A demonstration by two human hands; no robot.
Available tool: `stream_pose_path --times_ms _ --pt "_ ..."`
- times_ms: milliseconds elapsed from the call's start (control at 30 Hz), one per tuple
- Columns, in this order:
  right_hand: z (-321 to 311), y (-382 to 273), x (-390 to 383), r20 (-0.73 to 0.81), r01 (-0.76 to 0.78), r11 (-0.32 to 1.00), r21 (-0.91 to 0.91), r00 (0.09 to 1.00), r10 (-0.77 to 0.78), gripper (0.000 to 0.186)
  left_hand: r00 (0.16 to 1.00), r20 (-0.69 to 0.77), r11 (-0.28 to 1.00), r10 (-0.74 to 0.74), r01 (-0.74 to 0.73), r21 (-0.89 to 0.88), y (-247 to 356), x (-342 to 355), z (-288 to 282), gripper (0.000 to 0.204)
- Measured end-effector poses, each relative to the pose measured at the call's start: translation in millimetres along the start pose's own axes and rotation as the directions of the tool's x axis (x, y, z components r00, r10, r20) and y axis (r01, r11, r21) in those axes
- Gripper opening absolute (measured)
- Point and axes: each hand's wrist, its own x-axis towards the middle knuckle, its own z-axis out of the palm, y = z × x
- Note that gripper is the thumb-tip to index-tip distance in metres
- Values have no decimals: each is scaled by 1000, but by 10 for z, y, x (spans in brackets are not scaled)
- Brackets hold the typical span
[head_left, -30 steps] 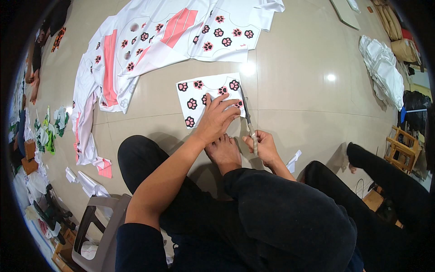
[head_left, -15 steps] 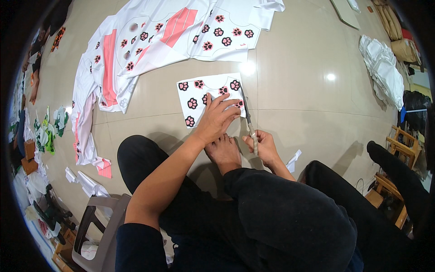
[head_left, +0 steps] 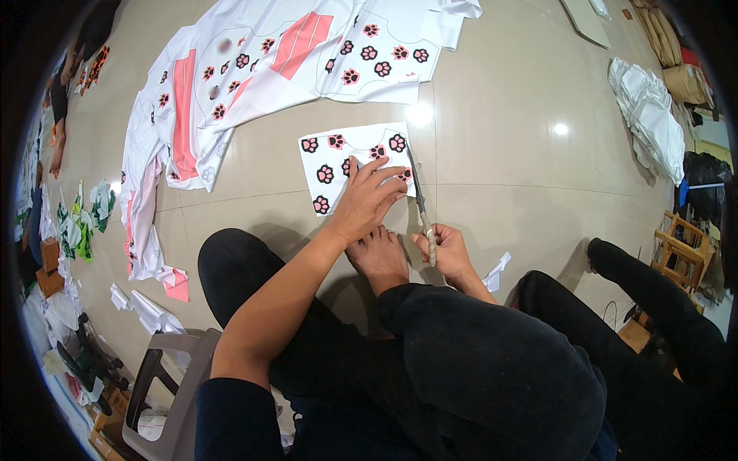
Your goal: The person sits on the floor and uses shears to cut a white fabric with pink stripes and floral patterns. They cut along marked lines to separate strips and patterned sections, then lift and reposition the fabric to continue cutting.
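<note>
A white piece of fabric (head_left: 311,160) with black and pink paw prints lies flat on the floor in front of me. My left hand (head_left: 363,201) presses on it with the fingers stretched out and spread. In my right hand (head_left: 447,250) is a pair of scissors (head_left: 425,217) with wrapped-looking handles. Its blades run along the fabric's right edge, close to my left fingertips. A bare foot (head_left: 384,261) rests on the floor just below my left hand.
A larger white and pink paw-print cloth (head_left: 307,92) spreads across the floor beyond. White bundled fabric (head_left: 648,119) lies far right. A grey plastic stool (head_left: 165,369) stands at the lower left, and a small white scrap (head_left: 498,272) is right of my hand. Another person's dark-clothed leg (head_left: 653,284) reaches in from the right.
The other person's leg on the right has shifted left and lower, its foot now on the floor. My hands, the scissors and the fabric have barely moved.
</note>
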Motion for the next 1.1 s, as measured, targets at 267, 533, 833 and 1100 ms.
stream_pose_path --times_ms 267,533,833,1100 --pt "3 4 10 3 6 1000 14 1000 -6 28 1000 3 1000 6 -6 -17 2 -4 -7 10" --pt "42 -62 70 -10 25 999 36 1000 -24 30 999 -19 999 40 -40 10 -21 -10 -1 13" --pt "47 -56 42 -15 15 999 28 1000 -15 25 1000 -10 999 15 -16 -38 5 -4 -15 8" --pt "50 -14 14 -21 -4 1000 25 1000 4 27 999 -17 999 32 -32 -7 -27 -16 -2 11"
